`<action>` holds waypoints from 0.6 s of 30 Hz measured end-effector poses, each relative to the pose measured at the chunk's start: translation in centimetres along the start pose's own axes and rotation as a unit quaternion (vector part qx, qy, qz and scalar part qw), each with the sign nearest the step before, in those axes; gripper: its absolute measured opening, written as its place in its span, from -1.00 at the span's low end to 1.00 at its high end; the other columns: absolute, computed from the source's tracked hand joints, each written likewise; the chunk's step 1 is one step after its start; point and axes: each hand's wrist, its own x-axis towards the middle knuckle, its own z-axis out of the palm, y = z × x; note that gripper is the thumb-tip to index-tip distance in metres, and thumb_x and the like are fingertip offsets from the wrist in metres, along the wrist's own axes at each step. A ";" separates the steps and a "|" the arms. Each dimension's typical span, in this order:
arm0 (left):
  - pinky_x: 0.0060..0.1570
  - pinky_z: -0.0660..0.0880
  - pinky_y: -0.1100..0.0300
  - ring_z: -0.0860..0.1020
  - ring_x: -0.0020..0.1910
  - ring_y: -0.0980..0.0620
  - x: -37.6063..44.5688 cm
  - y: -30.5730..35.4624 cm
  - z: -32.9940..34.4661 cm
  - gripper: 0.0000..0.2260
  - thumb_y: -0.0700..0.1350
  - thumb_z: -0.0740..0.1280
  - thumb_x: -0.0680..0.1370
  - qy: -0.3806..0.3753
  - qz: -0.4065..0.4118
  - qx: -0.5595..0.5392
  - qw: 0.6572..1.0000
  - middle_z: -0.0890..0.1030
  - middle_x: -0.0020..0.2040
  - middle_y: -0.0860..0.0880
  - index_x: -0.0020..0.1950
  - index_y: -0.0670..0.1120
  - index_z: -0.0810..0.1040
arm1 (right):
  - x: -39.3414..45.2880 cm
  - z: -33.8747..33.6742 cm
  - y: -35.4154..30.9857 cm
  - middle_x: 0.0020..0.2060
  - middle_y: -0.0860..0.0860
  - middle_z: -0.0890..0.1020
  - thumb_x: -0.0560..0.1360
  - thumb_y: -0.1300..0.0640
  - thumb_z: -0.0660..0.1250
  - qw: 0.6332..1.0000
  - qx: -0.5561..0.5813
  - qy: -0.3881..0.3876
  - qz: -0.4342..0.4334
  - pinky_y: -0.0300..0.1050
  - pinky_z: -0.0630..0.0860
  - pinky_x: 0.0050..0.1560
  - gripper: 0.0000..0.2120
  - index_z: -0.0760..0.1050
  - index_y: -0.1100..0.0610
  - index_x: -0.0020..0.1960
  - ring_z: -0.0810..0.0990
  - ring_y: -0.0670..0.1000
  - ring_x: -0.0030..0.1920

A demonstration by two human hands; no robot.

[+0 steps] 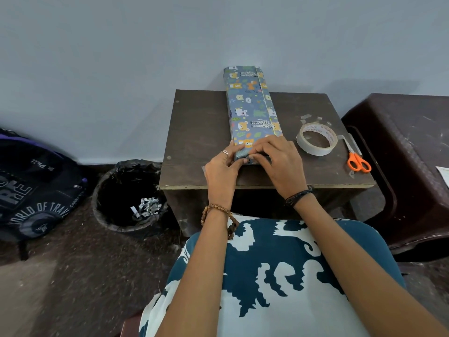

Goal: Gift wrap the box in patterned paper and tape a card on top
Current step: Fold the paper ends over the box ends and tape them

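A long box wrapped in blue paper with cartoon animals (250, 103) lies on a small dark wooden table (199, 122), its far end reaching past the table's back edge. My left hand (224, 164) and my right hand (277, 161) meet at the box's near end, fingers curled over the folded paper flap there and pinching it against the box. The fold itself is mostly hidden under my fingers. A roll of clear tape (316, 139) lies just right of the box, and orange-handled scissors (357, 158) lie beyond it.
Small cut tape pieces (379, 116) stick to the table near the roll. A dark plastic stool (410, 152) stands to the right with a white card (443, 172) at its edge. A black-lined bin (126, 198) with paper scraps and a dark backpack (31, 188) sit on the floor at left.
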 end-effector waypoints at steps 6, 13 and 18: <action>0.11 0.44 0.45 0.52 0.09 0.19 -0.1 0.1 0.0 -0.71 -0.38 0.39 0.43 0.001 -0.008 -0.006 1.000 0.55 0.09 0.04 0.14 -0.23 0.59 | 0.0 0.5 0.5 -0.14 0.00 0.59 0.53 0.17 0.30 0.997 -0.050 0.036 -0.051 -0.19 0.27 -0.16 -0.90 0.58 0.10 -0.10 0.49 0.00 -0.17; -0.04 0.42 0.53 0.54 -0.04 0.33 -0.7 0.7 -0.2 -0.81 -0.23 0.31 0.54 0.000 -0.035 -0.065 0.997 0.58 0.04 0.09 0.13 -0.17 0.60 | 0.2 0.8 0.7 -0.05 0.04 0.58 0.51 0.08 0.33 0.999 -0.024 0.037 -0.017 -0.20 0.35 -0.12 -0.74 0.53 0.06 0.19 0.49 -0.05 -0.13; 0.02 0.50 0.40 0.56 0.07 0.17 -0.5 0.3 0.1 -0.78 -0.20 0.46 0.42 0.012 -0.039 -0.053 0.998 0.57 0.17 -0.01 0.06 -0.12 0.60 | 1.2 -0.6 0.3 -0.02 -0.05 0.56 0.44 0.05 0.41 0.991 0.105 -0.036 0.082 -0.11 0.52 -0.11 -0.48 0.36 -0.04 0.36 0.55 -0.05 -0.20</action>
